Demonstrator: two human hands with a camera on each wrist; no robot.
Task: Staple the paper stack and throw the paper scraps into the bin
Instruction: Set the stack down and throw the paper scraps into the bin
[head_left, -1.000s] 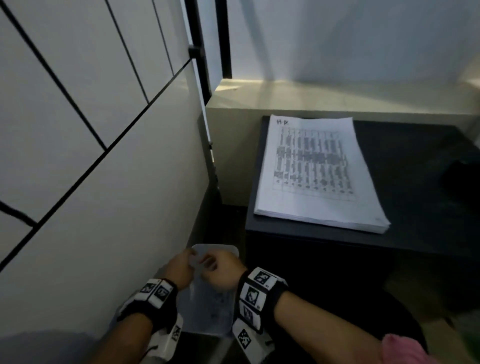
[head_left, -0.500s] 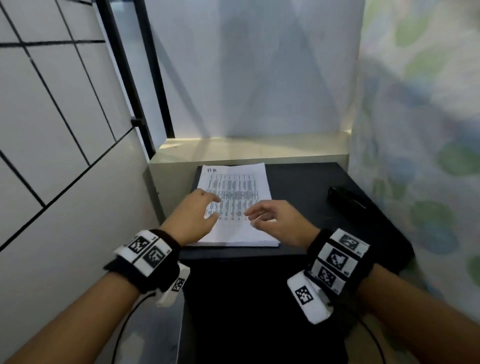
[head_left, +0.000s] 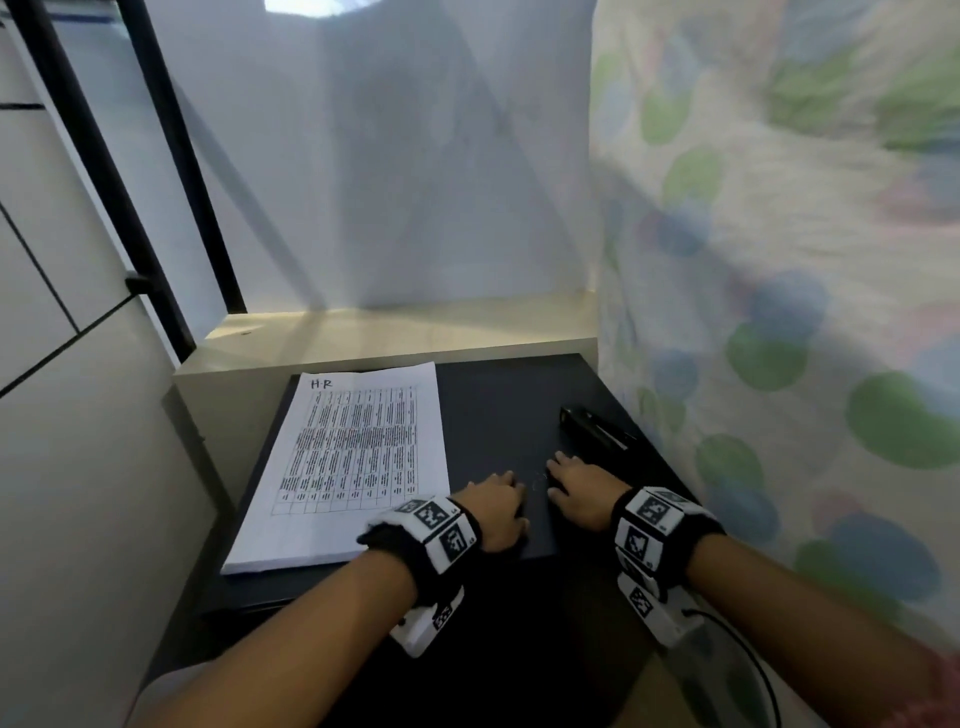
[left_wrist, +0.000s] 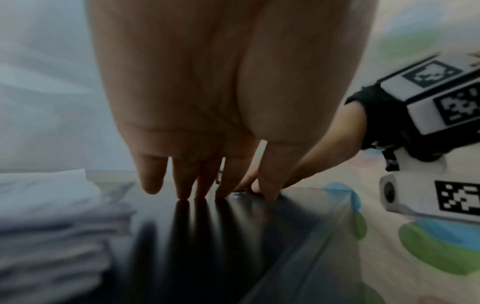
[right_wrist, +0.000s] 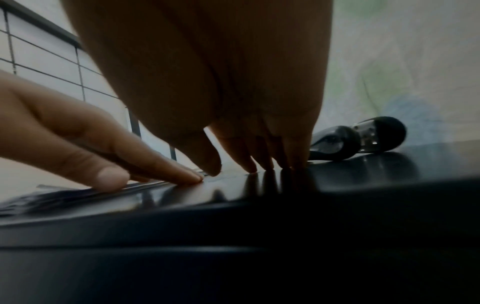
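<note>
On the left of the dark counter (head_left: 498, 410) we see the paper stack (head_left: 358, 457), flat, top sheet a printed table with "H.R" handwritten at its far corner. Just right of the stack's near corner sits our left hand (head_left: 493, 512), palm down, fingers straight, fingertips (left_wrist: 183, 194) touching the counter, holding nothing. Between the two hands lies something small and glinting (head_left: 537, 480) (staples or a scrap, too small to tell). Our right hand (head_left: 582, 491) is close beside the left, also palm down, fingers extended, tips (right_wrist: 252, 167) on the counter, nothing gripped. Just beyond the right hand lies the black stapler (head_left: 595, 428), apart from the fingers, near the counter's right edge. Further right hangs a curtain (head_left: 779, 260) with green and blue dots.
</note>
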